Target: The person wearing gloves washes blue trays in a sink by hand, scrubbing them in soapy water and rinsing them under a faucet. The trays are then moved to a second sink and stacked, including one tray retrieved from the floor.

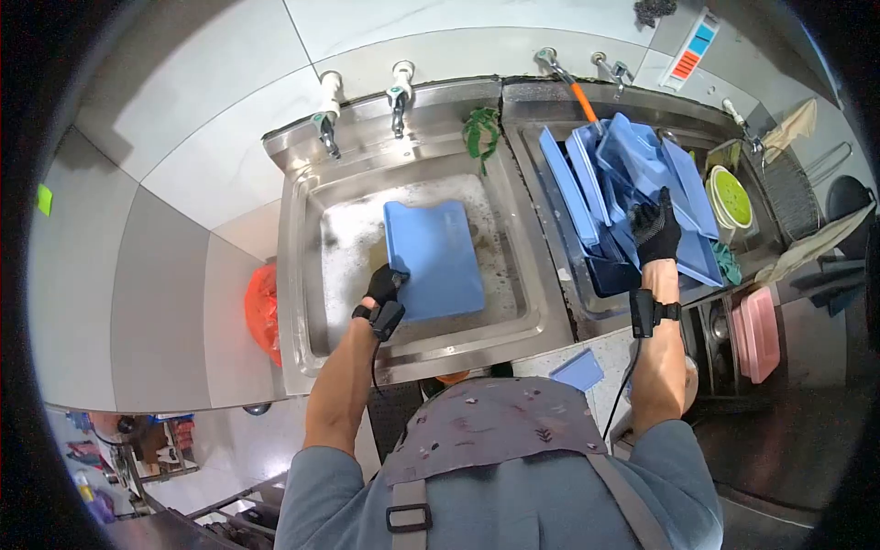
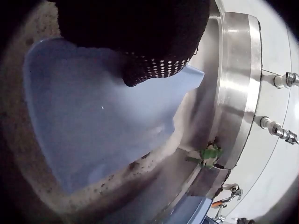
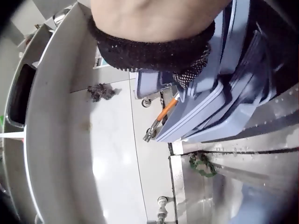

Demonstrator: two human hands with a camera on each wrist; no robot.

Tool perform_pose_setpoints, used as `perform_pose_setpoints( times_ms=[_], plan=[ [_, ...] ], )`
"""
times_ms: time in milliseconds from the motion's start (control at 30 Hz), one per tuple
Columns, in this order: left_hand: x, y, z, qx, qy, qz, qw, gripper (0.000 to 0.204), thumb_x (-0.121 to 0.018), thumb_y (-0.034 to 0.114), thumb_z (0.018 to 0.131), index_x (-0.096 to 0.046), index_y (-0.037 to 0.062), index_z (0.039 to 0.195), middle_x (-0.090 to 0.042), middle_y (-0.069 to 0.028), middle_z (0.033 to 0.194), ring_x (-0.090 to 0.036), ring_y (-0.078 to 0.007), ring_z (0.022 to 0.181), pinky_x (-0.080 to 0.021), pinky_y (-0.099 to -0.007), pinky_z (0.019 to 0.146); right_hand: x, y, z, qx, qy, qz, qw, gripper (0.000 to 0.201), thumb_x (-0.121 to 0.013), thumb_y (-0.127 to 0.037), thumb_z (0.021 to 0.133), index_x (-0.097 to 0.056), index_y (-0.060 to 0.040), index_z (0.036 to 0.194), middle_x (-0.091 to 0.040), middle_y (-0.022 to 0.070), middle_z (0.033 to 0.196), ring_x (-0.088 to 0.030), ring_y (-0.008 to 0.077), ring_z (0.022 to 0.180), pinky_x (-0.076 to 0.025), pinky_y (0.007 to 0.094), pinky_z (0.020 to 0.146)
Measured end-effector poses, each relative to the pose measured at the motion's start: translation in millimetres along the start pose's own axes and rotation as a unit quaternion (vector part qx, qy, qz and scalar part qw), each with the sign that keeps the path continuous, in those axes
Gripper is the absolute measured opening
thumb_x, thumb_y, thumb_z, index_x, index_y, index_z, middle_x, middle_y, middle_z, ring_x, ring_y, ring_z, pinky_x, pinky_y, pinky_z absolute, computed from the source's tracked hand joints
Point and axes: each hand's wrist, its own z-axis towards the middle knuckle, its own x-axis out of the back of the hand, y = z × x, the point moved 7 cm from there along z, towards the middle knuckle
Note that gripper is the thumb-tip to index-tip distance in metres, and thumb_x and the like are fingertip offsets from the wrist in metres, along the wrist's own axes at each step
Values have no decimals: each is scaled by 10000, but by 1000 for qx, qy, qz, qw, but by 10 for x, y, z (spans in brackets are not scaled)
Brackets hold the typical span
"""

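A blue tray (image 1: 435, 261) lies in the left sink basin, over sudsy water. The left hand (image 1: 385, 286), in a black dotted glove, grips the tray's left edge; in the left wrist view the gloved hand (image 2: 135, 42) covers part of the tray (image 2: 93, 116). Over the right basin, the gloved right hand (image 1: 656, 231) touches a jumbled pile of blue trays (image 1: 632, 151), fingers pointing toward the wall. The right wrist view shows the glove (image 3: 154, 56) against the stacked trays (image 3: 201, 112), its fingertips hidden.
Taps (image 1: 399, 101) line the wall behind, one with an orange handle (image 1: 583, 101). Green mesh (image 1: 480, 133) hangs on the divider. Right of the pile stand green and white bowls (image 1: 731, 197). Pink trays (image 1: 759, 335) sit lower right, and a red bag (image 1: 263, 312) hangs left.
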Motion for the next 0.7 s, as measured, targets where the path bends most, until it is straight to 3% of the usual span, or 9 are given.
perform_pose_setpoints(
  times_ms=[67, 133, 233, 333, 400, 467, 533, 600, 700],
  plan=[
    [130, 275, -45, -65, 35, 41, 996, 287, -670, 116, 722, -710, 98, 1005, -687, -161, 888, -647, -382, 860, -523, -415, 781, -138, -70, -19, 22, 3, -3, 1000, 271, -662, -311, 894, -633, -53, 974, -588, 76, 734, -589, 258, 642, -509, 360, 620],
    [233, 192, -77, 198, 68, -191, 959, 263, -644, 140, 747, -704, 61, 990, -687, -183, 868, -649, -393, 831, -524, -420, 760, -537, -684, -374, -369, -197, 297, 858, 347, -657, -208, 884, -608, -11, 1166, -631, 55, 735, -606, 181, 610, -509, 308, 568],
    [226, -32, -41, 172, 93, -105, 975, 271, -626, 194, 788, -685, 22, 989, -685, -199, 891, -652, -386, 809, -521, -420, 731, -956, -1459, -595, -68, -359, 88, 927, 278, -613, -260, 915, -655, -24, 1057, -657, 71, 870, -612, 162, 705, -509, 290, 632],
    [22, -371, 48, 134, -57, -34, 989, 307, -624, 261, 810, -682, 5, 970, -673, -230, 891, -648, -393, 828, -520, -409, 743, -1837, -1661, -1005, 132, -481, 40, 866, 247, -552, -225, 948, -640, -21, 1055, -661, 69, 888, -615, 199, 767, -520, 327, 683],
    [-19, -426, 102, 53, -111, 23, 992, 316, -632, 240, 808, -667, -4, 1006, -680, -212, 896, -649, -383, 819, -520, -407, 745, -2582, -1445, -1423, 60, -607, 92, 787, 214, -553, -222, 940, -641, -37, 1001, -659, 69, 883, -613, 205, 750, -524, 333, 684],
    [2, -284, 1, -21, -162, 80, 983, 331, -641, 219, 806, -653, -13, 1042, -688, -193, 900, -651, -373, 810, -519, -406, 747, -3237, -784, -2144, -254, -749, 135, 597, 168, -592, -208, 889, -642, -50, 917, -656, 64, 857, -606, 223, 714, -529, 347, 664],
    [144, 102, -107, 50, 7, -434, 900, 447, -638, 125, 779, -581, -27, 1195, -682, -121, 966, -636, -263, 833, -515, -370, 774, -3847, 41, -2739, 3, -850, 59, 523, 269, -534, -230, 946, -695, -15, 931, -701, 89, 830, -631, 199, 705, -518, 351, 717],
    [-90, -147, -59, 36, 28, -453, 890, 526, -636, 100, 770, -520, -30, 1267, -660, -101, 1011, -610, -224, 868, -508, -350, 790, -4124, 727, -2889, -3, -799, -149, 582, 337, -528, -280, 948, -724, -20, 860, -719, 97, 857, -661, 230, 755, -521, 373, 743],
    [-258, -311, -105, 61, -7, -520, 852, 658, -635, 83, 759, -423, -27, 1372, -626, -102, 1106, -573, -194, 965, -483, -325, 856, -3779, 144, -2596, -90, -762, -266, 584, 359, -491, -306, 951, -725, -35, 978, -714, 124, 991, -675, 265, 901, -509, 381, 819]
  ],
)
